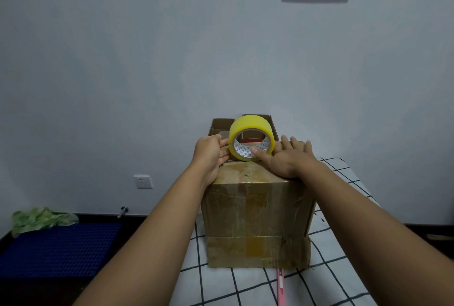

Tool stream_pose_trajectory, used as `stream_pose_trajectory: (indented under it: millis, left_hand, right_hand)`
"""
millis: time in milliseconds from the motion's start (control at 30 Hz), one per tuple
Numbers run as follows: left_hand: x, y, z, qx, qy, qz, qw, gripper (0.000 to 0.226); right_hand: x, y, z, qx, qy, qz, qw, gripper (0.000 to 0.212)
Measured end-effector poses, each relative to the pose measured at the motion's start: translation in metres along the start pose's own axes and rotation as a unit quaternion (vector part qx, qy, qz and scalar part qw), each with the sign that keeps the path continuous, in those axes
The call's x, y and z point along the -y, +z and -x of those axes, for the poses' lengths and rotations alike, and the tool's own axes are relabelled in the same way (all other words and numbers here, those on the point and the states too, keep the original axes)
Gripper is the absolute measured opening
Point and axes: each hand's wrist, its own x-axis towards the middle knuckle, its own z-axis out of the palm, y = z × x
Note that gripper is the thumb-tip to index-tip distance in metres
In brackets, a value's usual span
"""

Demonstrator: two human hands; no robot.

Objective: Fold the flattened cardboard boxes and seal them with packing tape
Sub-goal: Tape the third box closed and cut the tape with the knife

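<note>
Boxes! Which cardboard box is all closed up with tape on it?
The big box at the front, under both hands. Its top is folded shut and shiny tape crosses its front. The smaller boxes behind it, by the wall, stand open at the top.

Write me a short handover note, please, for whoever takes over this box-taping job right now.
Left hand: pinches the yellow tape roll, which stands on edge on the box top.
Right hand: fingers straight, pressing flat on the box top, thumb by the roll.
Cardboard box: folded, standing on the checked cloth; old tape on its front.
Pink cutter: in front of the box.
Left: tape the top seam and cut. Open boxes wait behind.
</note>
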Motion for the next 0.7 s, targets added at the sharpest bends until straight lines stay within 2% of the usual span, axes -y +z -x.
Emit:
stream_pose_trajectory:
  millis: [67, 133, 200, 267, 467, 700]
  left_hand:
    - [-0.002, 0.000, 0.001, -0.002, 0.001, 0.014, 1.000, 0.035]
    - [-0.005, 0.001, 0.003, 0.001, 0.007, 0.033, 0.999, 0.028]
    - [-0.006, 0.001, 0.004, 0.008, 0.015, 0.040, 0.999, 0.023]
    - [-0.005, 0.001, 0.004, 0.012, 0.025, 0.021, 0.999, 0.023]
    - [0.002, -0.005, 0.001, 0.041, 0.055, -0.114, 0.991, 0.032]
    - [-0.009, -0.011, 0.005, 0.005, 0.084, -0.235, 0.968, 0.032]
  right_hand:
    - [0.002, -0.001, -0.004, -0.080, -0.035, -0.026, 0.996, 0.079]
    - [0.009, -0.004, -0.002, -0.149, -0.066, -0.116, 0.980, 0.058]
    - [0.018, -0.006, 0.002, -0.151, -0.077, -0.277, 0.946, 0.043]
    - [0.023, -0.005, 0.005, -0.128, -0.077, -0.394, 0.907, 0.039]
    - [0.021, -0.001, 0.003, -0.103, -0.060, -0.457, 0.881, 0.034]
    - [0.022, -0.007, 0.005, -0.111, -0.027, -0.501, 0.858, 0.030]
